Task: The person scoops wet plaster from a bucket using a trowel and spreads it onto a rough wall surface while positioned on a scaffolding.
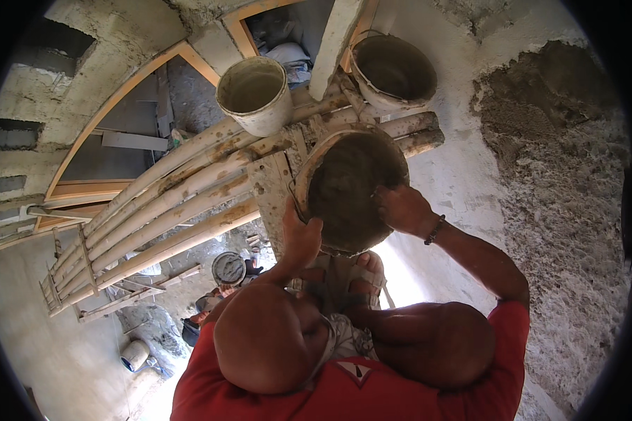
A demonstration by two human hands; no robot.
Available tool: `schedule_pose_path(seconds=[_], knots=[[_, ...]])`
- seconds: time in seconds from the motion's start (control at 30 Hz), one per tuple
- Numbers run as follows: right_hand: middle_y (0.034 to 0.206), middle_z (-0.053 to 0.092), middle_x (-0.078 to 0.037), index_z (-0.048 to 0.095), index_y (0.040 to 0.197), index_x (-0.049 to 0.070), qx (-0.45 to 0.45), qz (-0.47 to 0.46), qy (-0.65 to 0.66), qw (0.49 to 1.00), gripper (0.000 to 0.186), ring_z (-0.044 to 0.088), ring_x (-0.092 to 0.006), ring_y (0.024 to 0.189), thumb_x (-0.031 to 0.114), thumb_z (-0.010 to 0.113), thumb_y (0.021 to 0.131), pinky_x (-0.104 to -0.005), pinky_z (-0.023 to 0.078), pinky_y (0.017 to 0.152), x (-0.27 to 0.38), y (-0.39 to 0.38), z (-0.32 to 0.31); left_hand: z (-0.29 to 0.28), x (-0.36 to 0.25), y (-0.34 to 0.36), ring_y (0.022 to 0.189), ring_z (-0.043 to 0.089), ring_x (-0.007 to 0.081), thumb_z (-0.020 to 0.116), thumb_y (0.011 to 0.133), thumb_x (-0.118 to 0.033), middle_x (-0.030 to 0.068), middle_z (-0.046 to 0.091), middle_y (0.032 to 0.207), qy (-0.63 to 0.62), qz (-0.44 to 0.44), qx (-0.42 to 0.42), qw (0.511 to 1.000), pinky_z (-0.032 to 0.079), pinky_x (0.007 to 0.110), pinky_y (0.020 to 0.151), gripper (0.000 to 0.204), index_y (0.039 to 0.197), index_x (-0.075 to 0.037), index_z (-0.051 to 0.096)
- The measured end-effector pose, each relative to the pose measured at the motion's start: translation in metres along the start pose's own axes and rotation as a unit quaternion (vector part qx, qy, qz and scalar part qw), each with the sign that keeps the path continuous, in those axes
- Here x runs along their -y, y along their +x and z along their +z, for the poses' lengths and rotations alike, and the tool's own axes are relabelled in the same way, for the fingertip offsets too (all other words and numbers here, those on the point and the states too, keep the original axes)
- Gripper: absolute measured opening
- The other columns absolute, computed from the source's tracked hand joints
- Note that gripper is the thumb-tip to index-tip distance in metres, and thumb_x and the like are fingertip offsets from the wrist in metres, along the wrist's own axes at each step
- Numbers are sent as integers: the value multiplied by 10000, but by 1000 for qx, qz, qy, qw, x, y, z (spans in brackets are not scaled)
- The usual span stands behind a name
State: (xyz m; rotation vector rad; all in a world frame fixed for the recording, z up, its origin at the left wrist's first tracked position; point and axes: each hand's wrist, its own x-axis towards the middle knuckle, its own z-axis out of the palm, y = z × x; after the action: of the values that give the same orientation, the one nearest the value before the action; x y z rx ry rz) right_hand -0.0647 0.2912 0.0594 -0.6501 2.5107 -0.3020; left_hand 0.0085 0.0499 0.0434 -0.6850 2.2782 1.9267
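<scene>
The left hand (302, 235) is closed on the near left edge of the wide bucket (303, 184), thumb and fingers pinching it where a thin wire handle (293, 197) runs along the side. Across from it, the right hand (405, 210) reaches in over the right rim with its fingers bent down inside; from where I stand I can't tell whether they pinch anything or only press against the inner wall. That bucket sits right in front of the person, just beyond the sandalled feet (369, 265), its mouth turned up toward us and grey wet mortar (344, 175) in it. A dark beaded bracelet (435, 229) circles the right wrist.

Just beside the bucket's left side lies a spattered board (265, 184), and a row of long round poles (182, 184) stretches away to the left. Beyond stand a pale bucket (270, 119) on the left and a darker bucket (373, 92) on the right, well apart from the hands. To the right rises a wall with a rough brown patch (555, 112). Down below, a round basin (218, 268) holds more grey stuff.
</scene>
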Motion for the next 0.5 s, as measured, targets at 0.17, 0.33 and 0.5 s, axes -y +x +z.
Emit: schedule_pose_path(seconds=[0.17, 0.33, 0.5], knots=[[906, 684, -144, 595, 1169, 99, -10, -12, 82, 996, 352, 662, -367, 886, 314, 589, 890, -485, 541, 788, -3, -17, 5, -15, 11, 3, 1029, 616, 321, 567, 724, -49, 240, 632, 1101, 7, -8, -19, 1000, 483, 394, 903, 656, 1340, 121, 420], [969, 699, -134, 582, 1209, 109, -14, 36, 62, 997, 391, 667, -355, 916, 341, 582, 895, -470, 536, 801, -9, -30, 23, -23, 9, 23, 1015, 616, 312, 571, 716, -50, 234, 632, 1100, -50, -8, 14, 999, 484, 377, 900, 674, 1347, 130, 415], [924, 693, -155, 571, 1235, 109, -54, 33, 85, 994, 416, 669, -361, 897, 338, 598, 889, -484, 537, 802, -7, -44, -8, -39, 34, 50, 998, 578, 237, 580, 731, -35, 159, 607, 1145, -126, 23, 41, 991, 481, 321, 885, 679, 1372, 100, 402]])
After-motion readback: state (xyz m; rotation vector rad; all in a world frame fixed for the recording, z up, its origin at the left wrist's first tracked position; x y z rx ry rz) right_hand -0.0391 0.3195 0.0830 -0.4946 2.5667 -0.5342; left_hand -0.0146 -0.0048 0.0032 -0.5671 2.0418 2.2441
